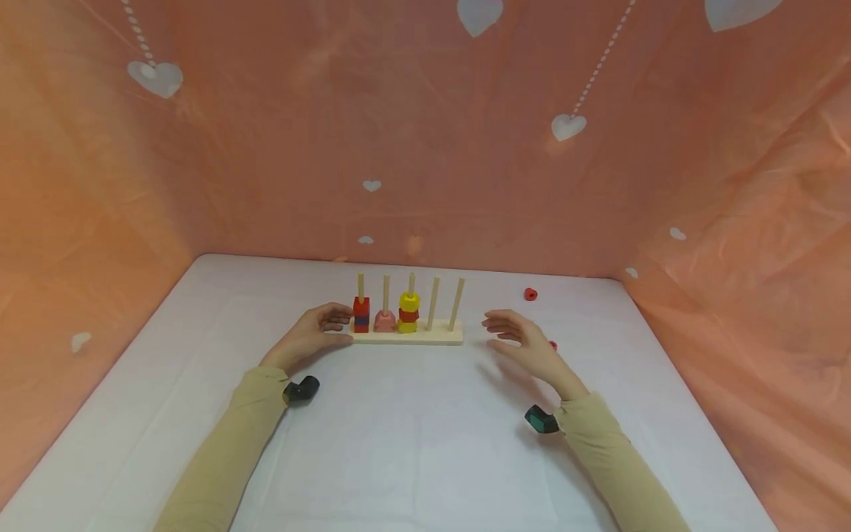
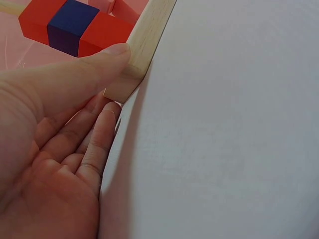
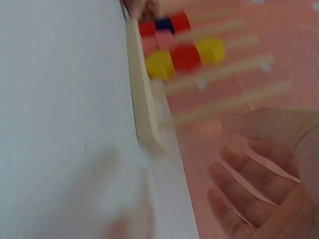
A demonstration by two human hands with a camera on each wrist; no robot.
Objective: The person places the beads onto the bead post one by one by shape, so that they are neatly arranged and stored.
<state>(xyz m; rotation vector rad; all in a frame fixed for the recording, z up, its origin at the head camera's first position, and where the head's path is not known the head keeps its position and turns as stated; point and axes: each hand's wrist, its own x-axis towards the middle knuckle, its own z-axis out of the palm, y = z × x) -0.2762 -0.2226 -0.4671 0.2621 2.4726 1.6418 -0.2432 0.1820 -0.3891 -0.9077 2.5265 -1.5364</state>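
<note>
A wooden peg stand (image 1: 442, 337) with upright pegs stands on the table. My left hand (image 1: 309, 336) holds its left end; in the left wrist view the thumb (image 2: 117, 51) lies against the front edge. The leftmost peg bears red blocks with a blue block (image 1: 362, 321) between them. Pink pieces (image 1: 385, 322) sit on the second peg, and yellow pieces (image 1: 409, 301) with a red one between on the third. Both right-hand pegs are bare. My right hand (image 1: 528, 351), fingers loosely bent and holding nothing, hovers right of the stand, apart from it.
A red bead (image 1: 530, 294) lies at the back right of the white-covered table (image 1: 372, 443). Another red piece (image 1: 553, 345) shows partly behind my right hand. An orange cloth (image 1: 425, 148) with white hearts hangs behind and at both sides.
</note>
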